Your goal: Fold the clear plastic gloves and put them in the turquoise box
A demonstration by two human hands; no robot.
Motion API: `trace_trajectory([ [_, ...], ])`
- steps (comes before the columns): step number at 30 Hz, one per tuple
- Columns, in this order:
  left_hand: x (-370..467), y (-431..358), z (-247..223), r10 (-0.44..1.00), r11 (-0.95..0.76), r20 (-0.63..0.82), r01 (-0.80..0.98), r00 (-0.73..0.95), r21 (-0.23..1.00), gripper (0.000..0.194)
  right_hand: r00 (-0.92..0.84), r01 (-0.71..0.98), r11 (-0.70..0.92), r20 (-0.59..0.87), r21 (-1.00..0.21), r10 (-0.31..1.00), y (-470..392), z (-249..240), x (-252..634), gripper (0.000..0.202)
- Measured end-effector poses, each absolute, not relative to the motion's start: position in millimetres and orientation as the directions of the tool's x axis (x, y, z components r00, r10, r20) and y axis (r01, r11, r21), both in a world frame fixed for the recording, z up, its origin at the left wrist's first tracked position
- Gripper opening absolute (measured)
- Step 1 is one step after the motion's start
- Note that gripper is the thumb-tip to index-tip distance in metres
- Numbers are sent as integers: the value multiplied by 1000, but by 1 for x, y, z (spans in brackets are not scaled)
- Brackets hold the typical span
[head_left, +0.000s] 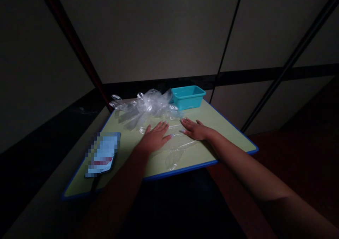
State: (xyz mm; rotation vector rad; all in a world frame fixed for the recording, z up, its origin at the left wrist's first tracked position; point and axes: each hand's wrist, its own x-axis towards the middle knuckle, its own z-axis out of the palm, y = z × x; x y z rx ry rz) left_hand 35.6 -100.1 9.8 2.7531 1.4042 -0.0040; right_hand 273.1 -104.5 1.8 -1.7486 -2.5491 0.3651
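A thin clear plastic glove [175, 149], by its look a disposable one, lies spread on the table in front of me. My left hand [155, 137] rests on its left side, palm down with fingers stretched forward. Over the right side lies my right hand [195, 128], also flat, its fingers apart and pointing left and forward. Neither hand is closed around anything. Beyond my left hand is a loose heap of similar crumpled clear plastic gloves [148, 106].
A turquoise plastic basket [189, 101] stands at the table's back right, touching or close to the heap. On the left lies a phone [103, 154] with a blurred screen. The pale yellow table [225, 136] has a blue edge; panelled walls rise behind it.
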Motion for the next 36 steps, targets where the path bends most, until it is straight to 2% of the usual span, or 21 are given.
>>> trace_trajectory([
  [6, 35, -97, 0, 810, -575, -94, 816, 579, 63, 66, -313, 916, 284, -62, -284, 948, -107, 9, 274, 67],
  [10, 36, -95, -2, 821, -564, -82, 825, 565, 43, 68, -399, 877, 371, -30, -305, 917, -109, 12, 272, 67],
  [14, 36, -95, -2, 830, -549, -95, 835, 549, 28, 70, -480, 847, 444, -63, -293, 875, -108, 8, 270, 71],
  [17, 36, -96, 0, 831, -546, -105, 838, 546, 31, 70, -459, 864, 424, -82, -271, 885, -107, 6, 270, 73],
  [23, 35, -97, 1, 831, -540, -119, 839, 544, 66, 70, -408, 887, 371, -92, -275, 908, -109, 8, 271, 59],
  [36, 37, -99, 4, 853, -489, -158, 868, 497, 90, 73, -381, 896, 344, -88, -282, 920, -107, 6, 273, 59],
])
